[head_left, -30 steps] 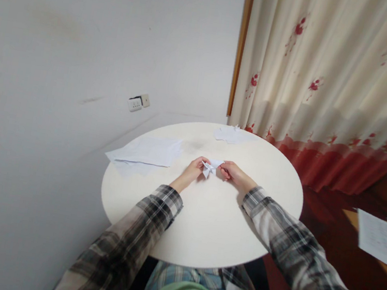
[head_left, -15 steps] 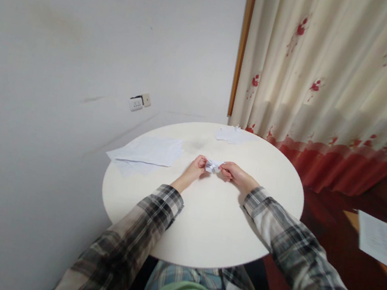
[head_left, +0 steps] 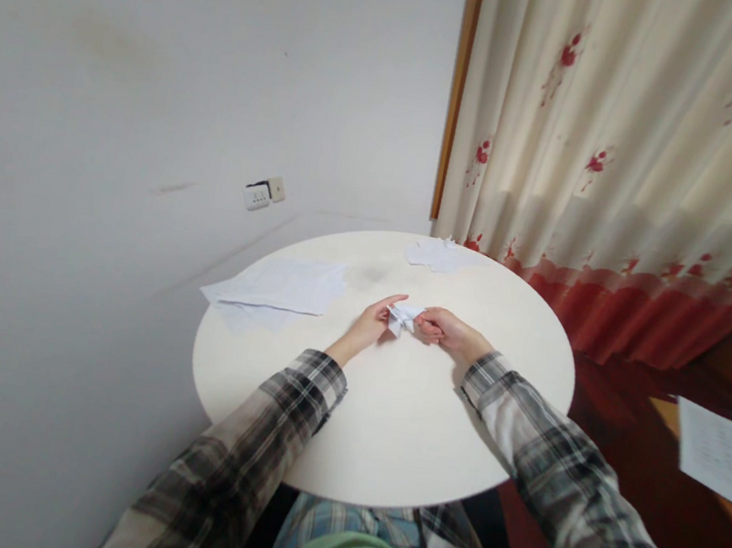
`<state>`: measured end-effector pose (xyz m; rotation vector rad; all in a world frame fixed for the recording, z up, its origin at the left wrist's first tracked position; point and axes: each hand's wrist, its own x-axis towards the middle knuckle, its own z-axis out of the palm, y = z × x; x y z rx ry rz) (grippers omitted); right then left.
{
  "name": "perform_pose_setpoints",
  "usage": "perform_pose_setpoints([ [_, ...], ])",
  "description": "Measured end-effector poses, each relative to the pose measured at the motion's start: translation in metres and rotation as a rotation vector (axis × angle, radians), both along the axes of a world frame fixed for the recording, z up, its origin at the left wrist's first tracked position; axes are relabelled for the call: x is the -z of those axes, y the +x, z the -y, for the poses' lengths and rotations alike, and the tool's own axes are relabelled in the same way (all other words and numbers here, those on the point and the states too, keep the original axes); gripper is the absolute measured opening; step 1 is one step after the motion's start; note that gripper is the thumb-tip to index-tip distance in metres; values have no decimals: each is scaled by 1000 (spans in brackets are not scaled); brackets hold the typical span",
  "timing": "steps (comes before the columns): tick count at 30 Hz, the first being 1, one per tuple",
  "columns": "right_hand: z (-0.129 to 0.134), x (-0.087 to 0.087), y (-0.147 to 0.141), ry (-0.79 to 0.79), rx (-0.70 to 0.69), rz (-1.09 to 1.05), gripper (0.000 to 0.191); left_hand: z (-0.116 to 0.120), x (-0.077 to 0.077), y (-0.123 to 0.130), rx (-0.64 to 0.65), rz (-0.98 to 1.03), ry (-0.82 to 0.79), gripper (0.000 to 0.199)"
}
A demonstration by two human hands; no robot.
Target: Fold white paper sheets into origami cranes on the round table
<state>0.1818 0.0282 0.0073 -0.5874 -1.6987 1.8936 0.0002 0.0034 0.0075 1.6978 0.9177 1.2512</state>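
A small piece of folded white paper (head_left: 402, 318) is held between my two hands, just above the middle of the round white table (head_left: 384, 425). My right hand (head_left: 439, 326) pinches its right end, with the fingers curled in. At the left end, my left hand (head_left: 372, 324) holds the paper lower down, while one finger stretches out above it. The paper has creased flaps, and one corner points down. My fingers hide both of its ends.
White paper sheets (head_left: 281, 284) lie stacked at the table's left side. Smaller paper pieces (head_left: 438, 255) sit at the far edge. A wall with a socket (head_left: 257, 196) borders the left, and a flowered curtain (head_left: 619, 166) hangs behind. Printed sheets (head_left: 727, 452) rest on a wooden surface at right.
My left hand's finger has straightened away from the paper. The paper has tilted, and its left flap now points downward. My right hand stays almost in place.
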Motion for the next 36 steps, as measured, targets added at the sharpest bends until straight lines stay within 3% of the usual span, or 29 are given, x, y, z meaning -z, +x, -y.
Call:
perform_pose_setpoints([
  [15, 0, -2, 1, -52, -53, 17, 28, 0, 0, 2, -61, -37, 2, 49],
  [28, 7, -7, -1, -47, 87, 40, 29, -12, 12, -1, -25, 1, 0, 44],
  [36, 5, -6, -4, -133, 185, 10, 26, -12, 10, -3, -48, 6, -3, 45],
])
